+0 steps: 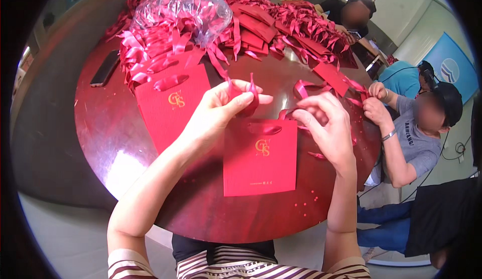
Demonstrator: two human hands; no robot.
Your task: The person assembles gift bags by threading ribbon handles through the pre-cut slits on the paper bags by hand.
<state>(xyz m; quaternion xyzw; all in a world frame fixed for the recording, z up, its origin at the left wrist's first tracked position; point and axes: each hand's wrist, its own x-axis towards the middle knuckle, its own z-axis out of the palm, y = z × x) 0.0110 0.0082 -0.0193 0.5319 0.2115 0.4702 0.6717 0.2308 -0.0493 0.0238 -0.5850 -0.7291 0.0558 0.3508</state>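
A small red paper gift bag with gold lettering lies flat on the table in front of me. A red ribbon handle runs across its top. Above the bag, my left hand pinches a loop of red ribbon between thumb and fingers, its ends sticking up. My right hand hovers by the bag's upper right corner, fingers curved and thumb apart, close to another bit of ribbon. No ribbon is plainly gripped in it. Left of it, a stack of matching red bags lies partly behind my left forearm.
A big pile of red ribboned bags covers the table's far side, with a clear plastic bag on top. A black phone lies at the left edge. At right, a co-worker's hands handle ribbon. Other people sit around the round table.
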